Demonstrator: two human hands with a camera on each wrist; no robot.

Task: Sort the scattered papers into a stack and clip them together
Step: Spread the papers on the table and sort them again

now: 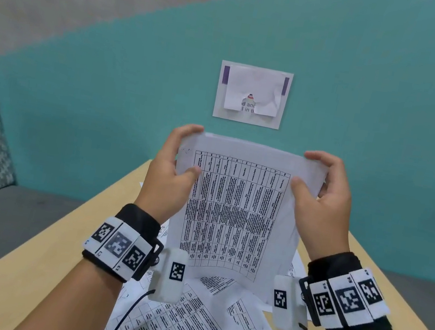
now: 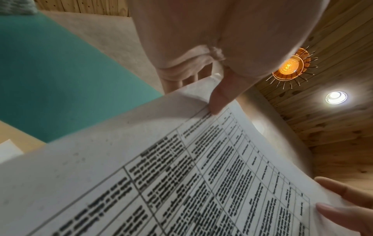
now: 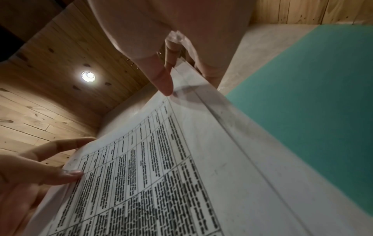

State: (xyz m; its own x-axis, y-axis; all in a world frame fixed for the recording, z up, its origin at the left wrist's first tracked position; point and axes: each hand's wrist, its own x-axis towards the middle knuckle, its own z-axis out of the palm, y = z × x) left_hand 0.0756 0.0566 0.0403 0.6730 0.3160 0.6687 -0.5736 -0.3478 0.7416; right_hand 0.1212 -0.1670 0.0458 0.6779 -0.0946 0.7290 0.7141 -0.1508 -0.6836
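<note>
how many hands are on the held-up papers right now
2. The left hand grips the left edge of the held papers, thumb on the printed face; the right hand grips the right edge likewise. More loose sheets lie on the table below, untouched.

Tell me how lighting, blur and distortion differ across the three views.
Head view: evenly lit, table edges bowed by the wide lens. Left wrist view: dim, lamp glaring, printed sheets smeared. Right wrist view: dim, thumb shadow on the sheets, ceiling spotlight blown out.
</note>
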